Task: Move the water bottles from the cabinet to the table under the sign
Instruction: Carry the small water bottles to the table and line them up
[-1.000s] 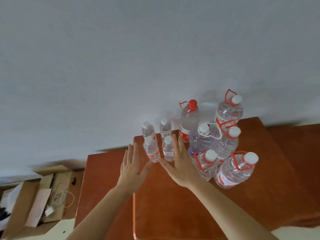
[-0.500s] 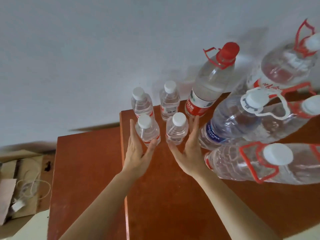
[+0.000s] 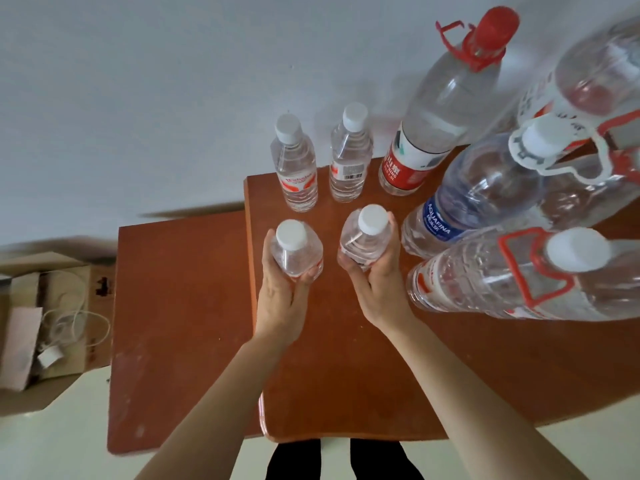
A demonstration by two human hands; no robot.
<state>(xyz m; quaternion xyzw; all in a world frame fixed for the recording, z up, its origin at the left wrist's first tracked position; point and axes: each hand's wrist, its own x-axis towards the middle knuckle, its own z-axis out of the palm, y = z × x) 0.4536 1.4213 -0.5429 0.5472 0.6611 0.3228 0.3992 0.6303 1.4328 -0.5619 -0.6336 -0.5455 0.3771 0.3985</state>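
Observation:
On a reddish-brown wooden cabinet top (image 3: pixel 346 358) stand several clear water bottles. My left hand (image 3: pixel 282 299) grips a small white-capped bottle (image 3: pixel 296 252) near the top's left edge. My right hand (image 3: pixel 379 275) grips another small white-capped bottle (image 3: pixel 363 237) just to its right. Behind them two more small bottles (image 3: pixel 298 168) (image 3: pixel 349 157) stand upright against the wall. No sign or target table is in view.
Several large handled bottles crowd the right: a red-capped one (image 3: pixel 446 102), a blue-labelled one (image 3: pixel 485 192) and a red-handled one (image 3: pixel 512 275) close to my right hand. A lower wooden surface (image 3: pixel 180 306) adjoins the left. An open cardboard box (image 3: pixel 45 327) with cables sits on the floor.
Both hands were open and reaching toward the front pair of small bottles; now each has closed round one. The view has moved closer to the cabinet.

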